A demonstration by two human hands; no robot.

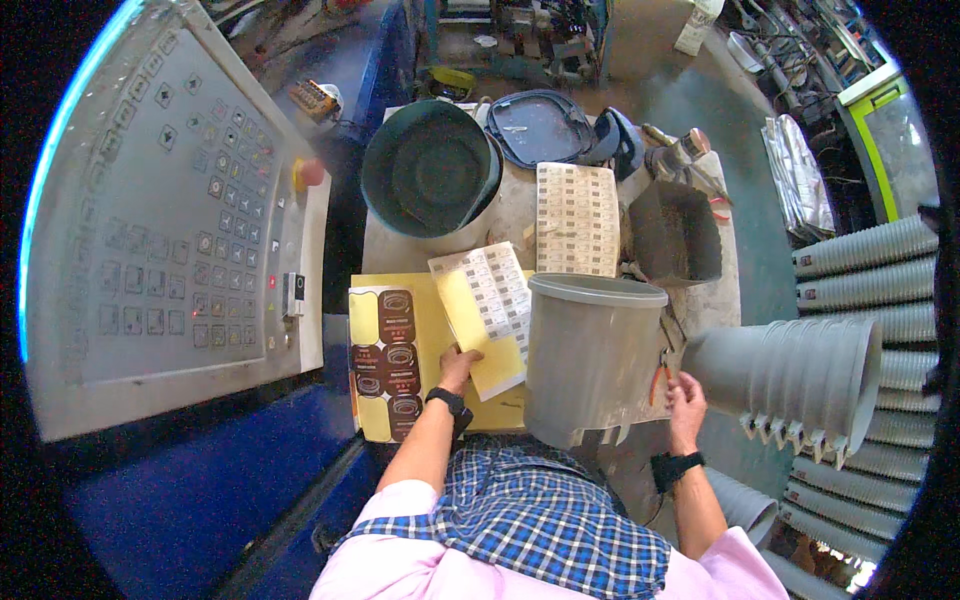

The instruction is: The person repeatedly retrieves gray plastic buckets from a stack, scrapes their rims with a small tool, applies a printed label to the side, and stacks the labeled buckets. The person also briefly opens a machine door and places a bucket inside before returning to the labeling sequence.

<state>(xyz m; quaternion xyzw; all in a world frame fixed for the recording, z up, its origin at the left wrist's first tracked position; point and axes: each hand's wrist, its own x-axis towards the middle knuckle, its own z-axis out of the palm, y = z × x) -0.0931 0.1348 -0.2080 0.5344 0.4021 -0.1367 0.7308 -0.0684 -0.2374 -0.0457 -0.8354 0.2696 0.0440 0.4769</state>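
Observation:
My left hand [459, 367] pinches the lower left edge of a sheet of printed labels [491, 300]. Part of that sheet is bare yellow backing. A sheet of dark oval stickers [397, 352] lies to its left on a yellow board [427, 307]. Beside the sheet stands a grey plastic bucket [592, 360], upright at the table's front. My right hand [685, 401], fingers curled, is at the table edge right of the bucket. Orange-handled pliers [660, 382] lie close to its fingertips; whether it grips anything cannot be made out.
A machine control panel [187, 225] with a red stop button [307, 173] rises at the left. A dark green bucket [424, 169], another label sheet [576, 217] and a dark square container [671, 232] occupy the table's back. Nested grey buckets [787, 375] lie sideways at the right.

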